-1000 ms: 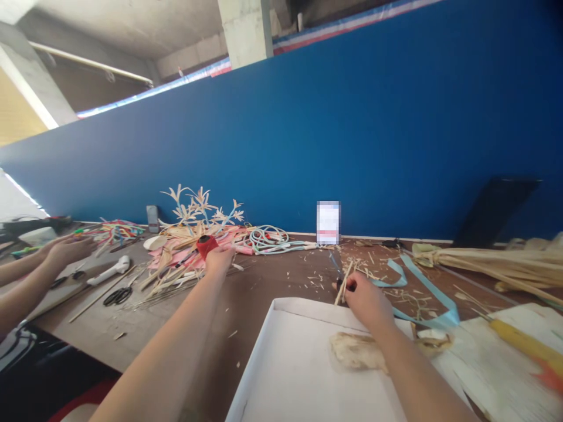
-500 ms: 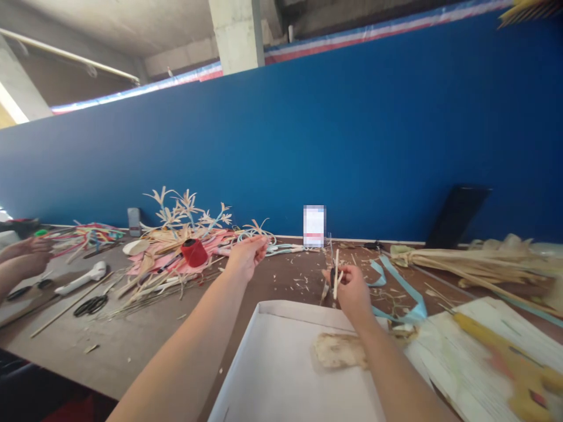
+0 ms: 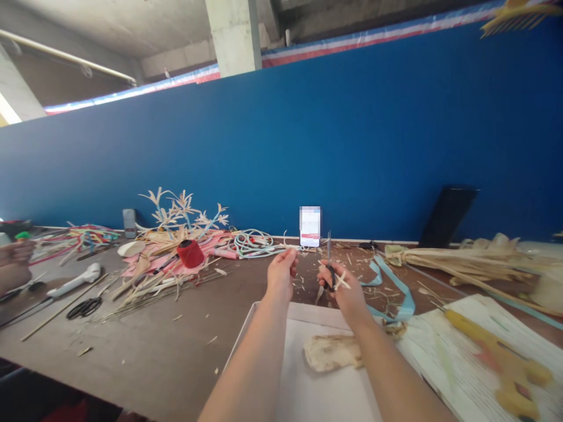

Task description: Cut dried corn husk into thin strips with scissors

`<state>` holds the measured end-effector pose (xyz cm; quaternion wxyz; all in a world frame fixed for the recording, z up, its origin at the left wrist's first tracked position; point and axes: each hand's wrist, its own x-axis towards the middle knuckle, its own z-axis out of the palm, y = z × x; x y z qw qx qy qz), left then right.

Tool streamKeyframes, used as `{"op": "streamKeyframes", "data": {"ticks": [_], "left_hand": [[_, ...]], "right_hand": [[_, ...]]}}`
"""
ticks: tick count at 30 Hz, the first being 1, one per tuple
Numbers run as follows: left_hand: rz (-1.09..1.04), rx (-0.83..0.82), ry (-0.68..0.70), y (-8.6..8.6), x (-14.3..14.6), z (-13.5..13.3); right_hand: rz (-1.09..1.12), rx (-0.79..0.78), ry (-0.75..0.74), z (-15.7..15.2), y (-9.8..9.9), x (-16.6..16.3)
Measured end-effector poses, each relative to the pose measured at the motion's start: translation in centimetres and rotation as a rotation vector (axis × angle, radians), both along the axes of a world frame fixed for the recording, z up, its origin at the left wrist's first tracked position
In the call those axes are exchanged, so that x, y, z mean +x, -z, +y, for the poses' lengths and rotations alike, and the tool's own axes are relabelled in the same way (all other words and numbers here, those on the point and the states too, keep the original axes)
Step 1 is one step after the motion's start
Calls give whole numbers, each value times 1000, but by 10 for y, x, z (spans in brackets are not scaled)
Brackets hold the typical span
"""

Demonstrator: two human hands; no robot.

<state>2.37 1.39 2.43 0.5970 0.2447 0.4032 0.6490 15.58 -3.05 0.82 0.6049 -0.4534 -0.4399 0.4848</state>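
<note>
My left hand [image 3: 282,272] is closed in a pinch, a little above the table beyond the white box lid. From its fingertips rises a thin, curled petal of a pale husk flower [image 3: 285,237]; the rest of the flower is hidden or too blurred to make out. To the right, my right hand [image 3: 345,290] is wrapped round dark-handled scissors [image 3: 329,252], blades pointing up. Small pale crossed strips [image 3: 342,282] stick out at its fingers. A gap separates the two hands. Beneath my forearms lies the white box lid [image 3: 303,312] with a beige, crumpled-looking piece [image 3: 329,353] in it.
A phone [image 3: 310,227] leans on the blue partition [image 3: 352,146]. On the left are a red thread spool [image 3: 190,253], husk flowers [image 3: 185,205], other scissors [image 3: 85,308] and another person's hand [image 3: 15,258]. Blue ribbon [image 3: 402,293], husk bundles [image 3: 457,261] and a yellow glue gun [image 3: 497,351] lie right.
My left hand has moved right, closer to my right hand, carrying the husk flower, whose spread petals showed earlier. My right hand has turned slightly, with the pale strips now crossed.
</note>
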Motion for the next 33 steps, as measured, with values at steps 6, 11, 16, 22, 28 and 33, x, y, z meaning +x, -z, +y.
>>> {"op": "streamKeyframes", "data": {"ticks": [6,11,16,22,28,33], "left_hand": [[-102,133,-112,27,-1,0],[-207,163,-142,23,-14,4],[-325,219,-153,22,-23,6],[-423,248,-71,20,-25,6],[-462,236,-19,20,-24,4],[-424,199,21,21,-22,2]], "right_hand": [[-23,-72,-193,-5,-4,-4],[-84,-97,-296,-9,-7,-8],[-187,-89,-389,-9,-5,-5],[-343,-28,-396,-5,6,-2],[-491,85,-352,-3,13,-2],[-539,144,-287,-2,12,-5]]}}
